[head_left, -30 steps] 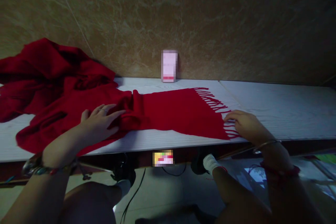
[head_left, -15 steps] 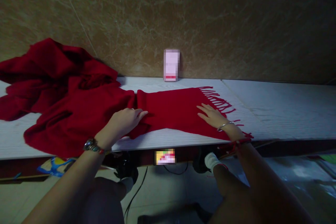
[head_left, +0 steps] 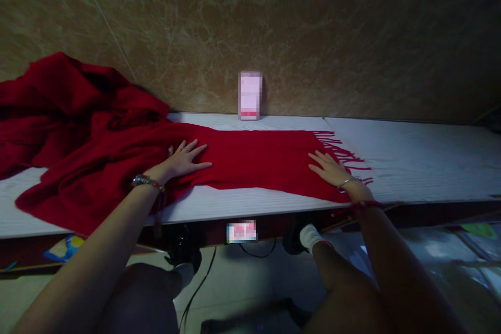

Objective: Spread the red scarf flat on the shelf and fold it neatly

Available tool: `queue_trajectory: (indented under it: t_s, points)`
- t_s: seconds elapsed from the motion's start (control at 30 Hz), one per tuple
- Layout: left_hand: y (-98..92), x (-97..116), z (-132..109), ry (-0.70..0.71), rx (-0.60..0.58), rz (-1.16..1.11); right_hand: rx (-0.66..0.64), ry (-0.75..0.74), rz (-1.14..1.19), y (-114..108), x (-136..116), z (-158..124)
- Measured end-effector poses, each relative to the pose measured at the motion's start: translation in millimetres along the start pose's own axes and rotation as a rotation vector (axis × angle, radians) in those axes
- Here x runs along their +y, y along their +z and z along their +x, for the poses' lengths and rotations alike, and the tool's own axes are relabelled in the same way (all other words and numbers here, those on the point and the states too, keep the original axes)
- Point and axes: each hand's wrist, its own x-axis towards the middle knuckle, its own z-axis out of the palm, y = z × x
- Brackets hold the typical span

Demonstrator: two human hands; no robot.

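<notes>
**Here, both palms flat on the red scarf**

Right now your left hand (head_left: pixel 183 159) lies palm down on the red scarf (head_left: pixel 254 159), fingers spread and pointing right, clasping nothing. It rests where the smooth stretch of cloth meets the bunched part. Your right hand (head_left: pixel 329 169) is also flat and spread on the scarf, close to its right end, with the fingers pointing left and away from you; it grips nothing either, only pressing on the cloth.

The scarf runs left to right along the white table (head_left: pixel 422 162). Between your hands it lies smooth and flat. Its fringe (head_left: pixel 346 152) fans out on the table just beyond your right hand, on the far right side. To the left of your left hand the cloth rises into a rumpled heap (head_left: pixel 74 109) that reaches back to the marbled wall (head_left: pixel 313 36), and a fold of it comes to the near edge of the table.

A beaded bracelet (head_left: pixel 146 182) sits on your left wrist, a thin metal bangle (head_left: pixel 349 182) on your right. A small pink box (head_left: pixel 249 95), blurred, stands upright at the far edge of the table against the wall, behind the middle of the scarf and apart from it. Below the near edge of the table you can see a foot in a white sock (head_left: pixel 311 235) and a dark cable (head_left: pixel 199 287) on the floor.
</notes>
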Motion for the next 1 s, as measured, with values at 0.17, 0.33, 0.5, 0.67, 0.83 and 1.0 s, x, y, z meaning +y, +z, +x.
queue_trajectory:
  t_s: [0.17, 0.33, 0.5, 0.67, 0.83, 1.0]
  points:
    - [-5.4, -12, 8, 0.056, 0.032, 0.018, 0.039, -0.063, 0.006, -6, -11, -5]
    - [-8.5, 4, -11, 0.255, 0.288, 0.027, 0.143, -0.126, 0.016, -8, -26, -24]
    - [-24.5, 34, -34, 0.399, 0.074, -0.063, -0.058, -0.137, 0.000, -9, -53, -49]
    - [-25.9, 40, -48, 0.344, -0.067, -0.001, -0.103, -0.225, 0.016, -6, -50, -63]
    - [-14.7, 52, -27, 0.140, -0.136, 0.039, -0.134, -0.108, 0.011, -7, -49, -58]
    - [-18.0, 63, 1, 0.052, -0.131, -0.012, -0.044, 0.004, 0.015, -13, -67, -36]
